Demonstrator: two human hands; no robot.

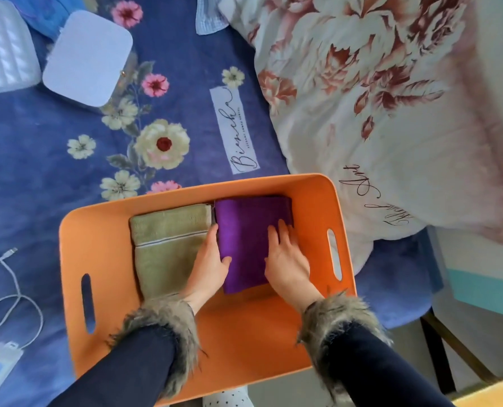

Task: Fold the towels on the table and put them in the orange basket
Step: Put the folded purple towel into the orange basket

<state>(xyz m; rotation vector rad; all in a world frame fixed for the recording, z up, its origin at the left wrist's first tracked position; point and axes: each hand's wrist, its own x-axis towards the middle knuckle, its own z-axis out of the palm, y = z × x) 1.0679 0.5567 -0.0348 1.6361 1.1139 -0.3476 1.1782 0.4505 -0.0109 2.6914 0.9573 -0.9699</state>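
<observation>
Both hands are reaching into the orange basket [312,189], which is sitting on the blue floral sheet [39,171] covering the counter, w/ its near edge hanging past the front. The folded purple towel [250,230] is lying at abt 1 o'clock inside the basket, just beside the folded green towel [168,245] at 10 o'clock; their edges are touching or nearly so. The left hand [210,265] is gripping the purple towel's left edge, thumb curling on top and fingers slipping into the seam between the two towels, prob. to keep the fold from springing open and to square it against its neighbour. The right hand [287,259] is resting flat on top, fingers straight, pressing the stack down rather than gripping. Judging by this, the towel is being seated, not yet let go. No unfolded towels are showing on the sheet, so the job looks nearly done.
</observation>
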